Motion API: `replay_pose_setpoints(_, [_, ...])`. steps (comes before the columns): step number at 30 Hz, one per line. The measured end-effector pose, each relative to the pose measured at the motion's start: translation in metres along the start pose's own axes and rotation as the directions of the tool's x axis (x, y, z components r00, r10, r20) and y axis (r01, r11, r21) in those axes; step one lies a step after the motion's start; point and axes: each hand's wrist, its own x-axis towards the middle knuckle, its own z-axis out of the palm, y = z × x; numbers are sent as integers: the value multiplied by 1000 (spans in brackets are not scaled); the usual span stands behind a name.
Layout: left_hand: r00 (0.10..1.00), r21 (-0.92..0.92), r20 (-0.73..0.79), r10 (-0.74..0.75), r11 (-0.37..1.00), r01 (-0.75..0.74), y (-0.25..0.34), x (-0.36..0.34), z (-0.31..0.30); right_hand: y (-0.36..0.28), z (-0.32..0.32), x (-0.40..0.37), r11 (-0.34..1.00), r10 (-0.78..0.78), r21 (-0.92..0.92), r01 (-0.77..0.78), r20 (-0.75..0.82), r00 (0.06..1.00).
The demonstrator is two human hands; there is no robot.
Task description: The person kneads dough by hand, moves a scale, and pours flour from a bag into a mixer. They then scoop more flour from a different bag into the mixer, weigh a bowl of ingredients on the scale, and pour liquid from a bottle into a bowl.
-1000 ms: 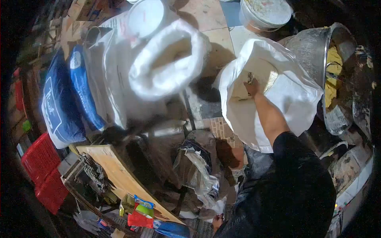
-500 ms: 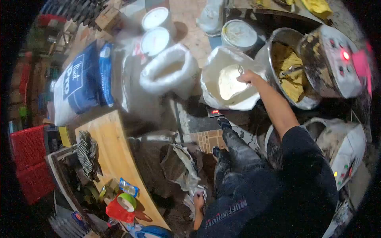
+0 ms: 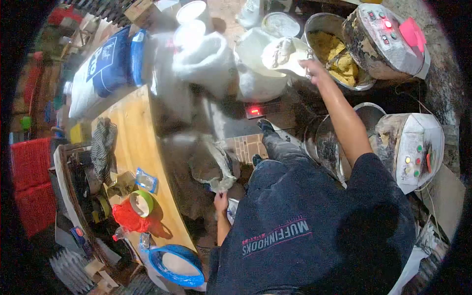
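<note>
Single head-worn camera; looks forward and steeply down; torso close, floor farther.

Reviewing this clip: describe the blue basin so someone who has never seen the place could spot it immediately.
Find the long, pale wooden board on the left of the head view and follow it down to its lower end. There sits the round blue basin, with something pale inside. It is much wider than the green-rimmed bowl above it.

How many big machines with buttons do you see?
2. One machine is at the upper right, beside the bowl of yellow stuff; the other machine is below it. Darkness at the edges may hide more.
</note>
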Motion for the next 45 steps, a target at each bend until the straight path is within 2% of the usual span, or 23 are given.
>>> replay_pose_setpoints(2, [1000, -103, -2, -3, 995, 3, -6, 0, 2, -3, 3, -11, 991, -21, -131, 10, -82, 996])
replay_pose_setpoints(10, [994, -93, 39, -102, 990, 105, 11, 0, 3, -18, -12, -3, 993, -113, -35, 110, -80, 990])
replay_pose_setpoints(12, [995, -100, 7, -99, 990, 99, 17, -2, 2, -18, -20, 6, 991, -129, -62, 122, -126, 984])
replay_pose_setpoints(13, [993, -87, 38, -108, 990, 111, 19, -1, -1, -19, -24, 12, 981, -120, -171, 91, -166, 979])
replay_pose_setpoints(16, [989, -21, 10, -147, 989, 147, 7, 11, 1, -20, -23, 9, 991, -124, -58, 119, -111, 986])
replay_pose_setpoints(18, [989, -54, 13, -148, 987, 149, 42, -7, -17, -19, -25, 11, 982, -144, -148, 119, -177, 974])
replay_pose_setpoints(20, [991, -96, 21, -133, 986, 135, 60, -13, -24, -20, -24, -5, 988, -124, 78, 136, -148, 981])
replay_pose_setpoints(23, [992, -193, 117, -56, 978, 78, 7, 1, -15, -14, -45, -33, 963, -174, 183, 196, -125, 977])
replay_pose_setpoints(26, [997, -57, 71, 27, 998, -23, -75, 34, 18, -5, -74, -92, 931, -199, 277, 237, -159, 967])
replay_pose_setpoints(28, [992, 39, 125, -5, 999, 0, -84, 47, 23, 15, -113, -120, 907, -127, 362, 215, -252, 959])
replay_pose_setpoints(30, [985, 129, 171, -20, 992, -2, -91, 64, 25, 21, -143, -174, 894, -149, 333, 301, -412, 899])
replay_pose_setpoints(32, [977, 207, 213, -1, 977, -44, -94, 84, 24, 28, -173, -229, 899, -225, 176, 402, -603, 766])
replay_pose_setpoints(33, [972, 234, 232, 25, 969, -81, -93, 94, 23, 25, -185, -259, 928, -224, 66, 366, -688, 691])
replay_pose_setpoints(34, [966, 246, 253, 57, 962, -121, -91, 106, 22, 49, -222, -265, 906, -312, -56, 420, -759, 572])
replay_pose_setpoints(36, [909, 139, 321, 268, 935, -325, -41, 109, -2, 60, -243, -298, 847, -530, -478, 232, -793, 302])
replay_pose_setpoints(37, [862, 79, 348, 368, 905, -419, 0, 100, -17, 65, -244, -307, 848, -528, -479, 227, -798, 289])
replay_pose_setpoints(38, [875, -2, 443, 198, 976, -220, 45, 90, -30, 73, -243, -315, 714, -688, -699, 30, -693, 215])
replay_pose_setpoints(39, [867, 112, 444, 224, 947, -302, 71, 94, -35, 82, -241, -318, 514, -818, -838, -183, -543, 188])
replay_pose_setpoints(40, [858, 222, 448, 250, 899, -378, 86, 107, -43, 103, -249, -312, 535, -775, -808, -245, -585, 239])
replay_pose_setpoints(42, [763, 142, 439, 475, 801, -581, 71, 164, -42, 129, -256, -303, 171, -870, -894, -414, -334, 362])
replay_pose_setpoints(43, [786, 17, 379, 489, 845, -534, 75, 176, -45, 134, -249, -306, 196, -744, -870, -452, -432, 510])
replay_pose_setpoints(44, [810, -108, 318, 492, 868, -484, 95, 176, -47, 133, -246, -303, 199, -739, -869, -454, -437, 513])
replay_pose_setpoints(45, [793, 27, 315, 522, 830, -557, 113, 173, -59, 131, -243, -297, 179, -765, -874, -453, -413, 495])
